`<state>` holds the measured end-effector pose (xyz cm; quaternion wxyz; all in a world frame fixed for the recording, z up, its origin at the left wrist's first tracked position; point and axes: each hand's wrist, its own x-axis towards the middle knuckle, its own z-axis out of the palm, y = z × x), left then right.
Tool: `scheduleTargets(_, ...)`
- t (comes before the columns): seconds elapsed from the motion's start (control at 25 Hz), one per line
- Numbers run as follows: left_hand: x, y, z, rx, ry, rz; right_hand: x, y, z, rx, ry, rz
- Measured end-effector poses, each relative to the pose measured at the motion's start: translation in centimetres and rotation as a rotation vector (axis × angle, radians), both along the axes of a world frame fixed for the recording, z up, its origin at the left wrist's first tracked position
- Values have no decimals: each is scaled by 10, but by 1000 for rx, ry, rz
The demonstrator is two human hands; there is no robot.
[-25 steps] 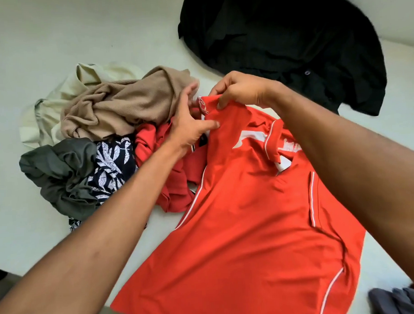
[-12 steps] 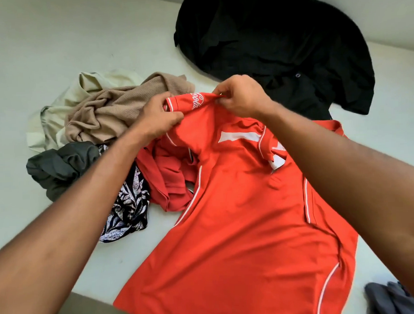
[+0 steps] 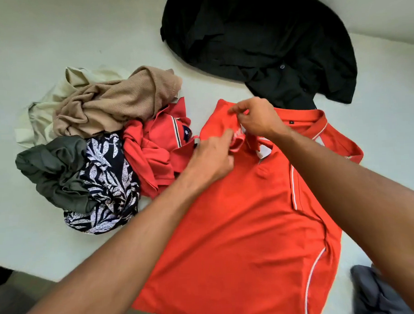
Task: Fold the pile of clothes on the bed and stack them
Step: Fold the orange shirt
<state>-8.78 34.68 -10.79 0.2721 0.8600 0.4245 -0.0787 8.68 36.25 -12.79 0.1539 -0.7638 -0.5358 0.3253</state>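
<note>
Pinched by both the left hand [image 3: 212, 160] and the right hand [image 3: 259, 119] is the turned-in sleeve [image 3: 237, 144] of the orange shirt [image 3: 239, 214], which is spread flat on the bed [image 3: 41, 33]. Just left of that shirt the unfolded pile [image 3: 101, 142] is heaped, and beyond it a black shirt [image 3: 267, 47] is laid. Should the sleeve be tugged unevenly, the smooth body could be dragged askew into wrinkles.

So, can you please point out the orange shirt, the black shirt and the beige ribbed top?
orange shirt [image 3: 240, 226], head view, on its flat body below the collar.
black shirt [image 3: 267, 42], head view, on the middle of its crumpled body.
beige ribbed top [image 3: 118, 101], head view, on its bunched middle folds.
</note>
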Motion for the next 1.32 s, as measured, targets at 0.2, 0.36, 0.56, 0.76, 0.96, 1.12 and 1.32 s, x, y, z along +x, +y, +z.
scheduleTargets(0.2, 13, -43, -53, -334, -312, 460, 7, -60, -14, 71, 14, -228)
scheduleTargets(0.36, -33, -57, -62, -347, -487, 781, -22, -125, -22, 125, 186, -451)
scheduleTargets(0.56, -134, -141, -65, -157, -339, 582, -104, -209, -32, 168, 324, -433)
scheduleTargets(0.76, -202, -243, -68, -168, -165, 492, -119, -329, -46, 118, 231, -642)
scheduleTargets(0.96, -150, -328, -60, -148, -188, 288, -59, -402, -27, 147, 41, -729)
scheduleTargets(1.12, -44, -385, -58, -389, -50, 207, 36, -369, -46, 73, 21, -863)
scheduleTargets(1.32, 34, -442, -58, -332, 300, 423, 104, -304, -70, -108, 197, -899)
